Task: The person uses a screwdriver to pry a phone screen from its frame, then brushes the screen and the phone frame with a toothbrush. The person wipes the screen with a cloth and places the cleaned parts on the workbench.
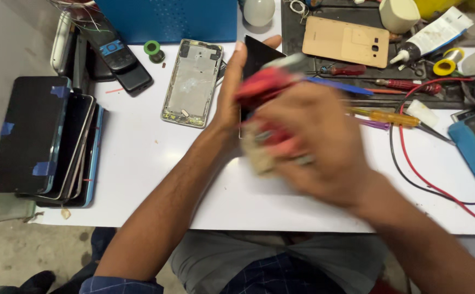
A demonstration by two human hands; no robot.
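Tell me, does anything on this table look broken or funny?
Yes. The phone frame left of the left hand is stripped: no screen, bare metal showing. A gold back cover lies loose near the screwdrivers. The red thing in the right hand is too blurred to judge.

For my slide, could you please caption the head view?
Left hand steadies a black phone panel while the blurred right hand holds a red tool over a white table.

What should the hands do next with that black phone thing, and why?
Probably slow the right hand and keep wiping. It is blurred, rubbing a red and pale cloth-like wad over the dark phone panel, which the left hand props tilted on the white table. Steady strokes look safer.
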